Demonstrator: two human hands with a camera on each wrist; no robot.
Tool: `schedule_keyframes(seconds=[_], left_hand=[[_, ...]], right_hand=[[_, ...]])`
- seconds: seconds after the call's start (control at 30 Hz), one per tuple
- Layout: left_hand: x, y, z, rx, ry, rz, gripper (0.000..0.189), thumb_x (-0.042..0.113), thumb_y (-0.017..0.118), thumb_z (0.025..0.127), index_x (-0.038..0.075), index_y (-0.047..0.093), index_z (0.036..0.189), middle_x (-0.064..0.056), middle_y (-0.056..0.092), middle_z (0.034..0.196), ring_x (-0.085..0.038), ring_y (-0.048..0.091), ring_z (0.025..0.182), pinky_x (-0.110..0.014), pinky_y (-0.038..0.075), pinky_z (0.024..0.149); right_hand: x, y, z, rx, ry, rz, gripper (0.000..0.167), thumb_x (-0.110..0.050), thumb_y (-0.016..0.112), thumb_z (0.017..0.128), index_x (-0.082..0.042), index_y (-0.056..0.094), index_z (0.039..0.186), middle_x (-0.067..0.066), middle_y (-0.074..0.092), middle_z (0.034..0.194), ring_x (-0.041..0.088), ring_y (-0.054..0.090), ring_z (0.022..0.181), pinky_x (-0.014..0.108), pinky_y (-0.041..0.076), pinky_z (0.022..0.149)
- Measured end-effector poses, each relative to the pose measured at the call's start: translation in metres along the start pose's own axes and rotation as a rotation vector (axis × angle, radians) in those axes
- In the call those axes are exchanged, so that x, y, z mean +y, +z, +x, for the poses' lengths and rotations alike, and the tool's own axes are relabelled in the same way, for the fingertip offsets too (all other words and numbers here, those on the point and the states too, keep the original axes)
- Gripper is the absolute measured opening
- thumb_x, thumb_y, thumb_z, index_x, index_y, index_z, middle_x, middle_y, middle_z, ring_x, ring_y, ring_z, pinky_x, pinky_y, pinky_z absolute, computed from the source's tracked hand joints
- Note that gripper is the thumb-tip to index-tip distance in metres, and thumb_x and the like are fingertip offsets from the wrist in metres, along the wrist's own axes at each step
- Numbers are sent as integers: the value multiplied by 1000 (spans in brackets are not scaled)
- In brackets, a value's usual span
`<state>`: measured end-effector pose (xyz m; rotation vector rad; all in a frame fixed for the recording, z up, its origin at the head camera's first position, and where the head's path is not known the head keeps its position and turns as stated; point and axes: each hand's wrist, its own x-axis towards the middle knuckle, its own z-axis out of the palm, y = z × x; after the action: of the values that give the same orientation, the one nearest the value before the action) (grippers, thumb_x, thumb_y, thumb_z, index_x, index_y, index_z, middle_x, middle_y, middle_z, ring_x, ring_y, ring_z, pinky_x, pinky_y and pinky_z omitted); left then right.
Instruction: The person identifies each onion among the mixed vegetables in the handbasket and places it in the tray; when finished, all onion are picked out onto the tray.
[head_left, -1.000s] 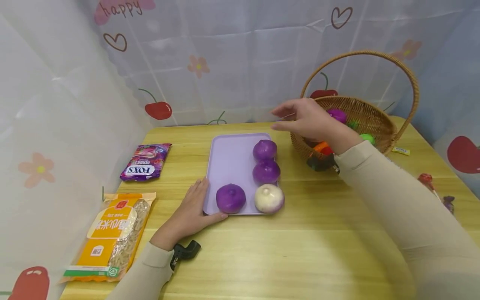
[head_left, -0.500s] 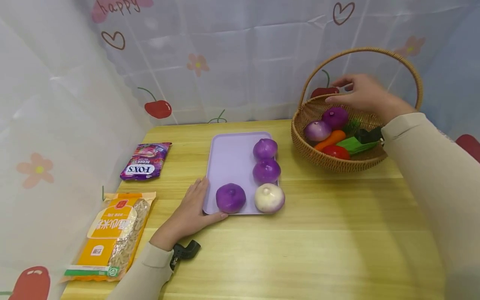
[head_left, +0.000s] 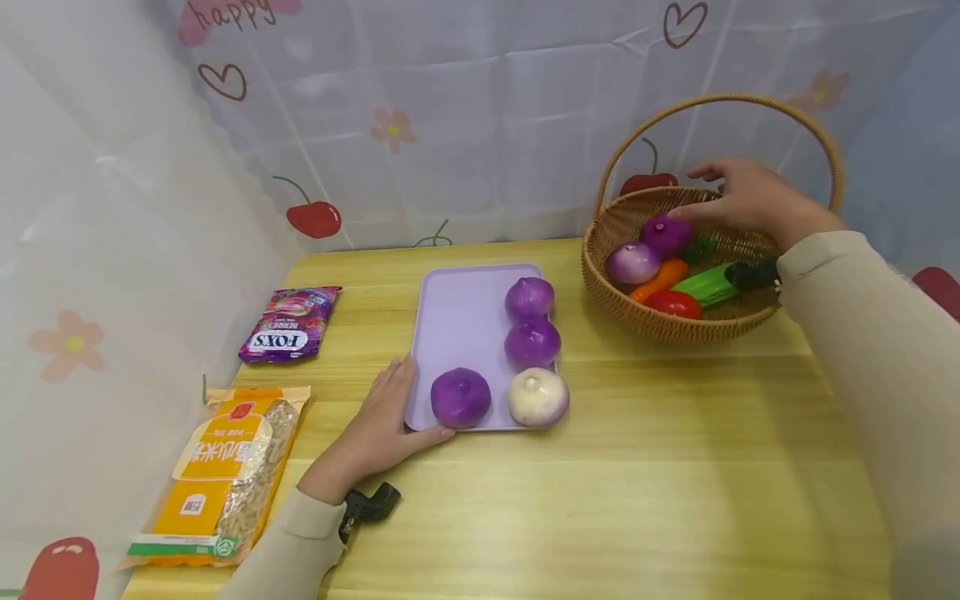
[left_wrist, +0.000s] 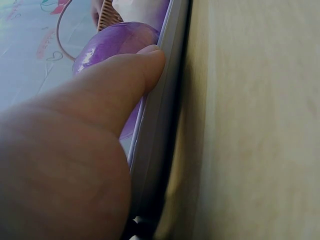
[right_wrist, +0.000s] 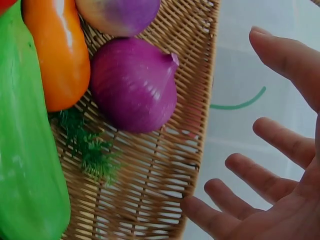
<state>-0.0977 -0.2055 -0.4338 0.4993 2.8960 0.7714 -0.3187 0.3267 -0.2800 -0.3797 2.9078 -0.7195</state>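
My right hand (head_left: 757, 198) hovers over the wicker basket (head_left: 693, 333) with fingers spread and nothing held. In the right wrist view a magenta onion (right_wrist: 134, 85) lies in the basket near these fingers. A purple-white onion (head_left: 633, 262) sits beside it. At the lower left corner of the lilac tray (head_left: 457, 308), my left hand (head_left: 375, 425) rests against the rim, its thumb along the front edge. Close to that thumb sits a purple onion (head_left: 461, 397). Along the tray's right side stand two more purple onions (head_left: 529, 298) and a white one (head_left: 539, 397).
The basket also holds a carrot (head_left: 660, 280), a tomato (head_left: 675, 304) and a long green vegetable (head_left: 708, 287) under its tall handle (head_left: 738, 97). On the left lie a purple snack bag (head_left: 291, 323) and an orange packet (head_left: 221, 475). A printed curtain hangs behind the table.
My right hand has moved right, from beside the tray to over the basket, then slightly lower toward the magenta onion. The left hand and the onions on the tray have stayed put.
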Motion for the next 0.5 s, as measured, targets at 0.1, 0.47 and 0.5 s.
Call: schedule_keyframes(seconds=[0.1, 0.47, 0.5], left_hand=[[0, 0, 0, -1, 5, 1, 127, 79, 66, 87, -2, 10, 167, -19, 9, 173, -34, 2, 159, -47, 3, 127], [-2, 3, 0, -2, 9, 4, 128, 81, 64, 86, -2, 10, 167, -19, 9, 173, -34, 2, 159, -47, 2, 127], [-2, 3, 0, 0, 11, 6, 128, 81, 64, 86, -2, 10, 167, -19, 9, 173, -34, 2, 159, -47, 2, 127]], right_hand=[[-3, 3, 2, 4, -17, -11, 95, -53, 74, 96, 9, 35, 158, 38, 36, 156, 59, 38, 136, 75, 33, 108], [-3, 13, 7, -14, -49, -17, 86, -47, 78, 95, 6, 44, 153, 39, 44, 148, 57, 42, 131, 73, 33, 108], [-3, 13, 7, -17, -50, -23, 86, -47, 78, 95, 6, 44, 153, 38, 44, 147, 57, 42, 130, 72, 33, 108]])
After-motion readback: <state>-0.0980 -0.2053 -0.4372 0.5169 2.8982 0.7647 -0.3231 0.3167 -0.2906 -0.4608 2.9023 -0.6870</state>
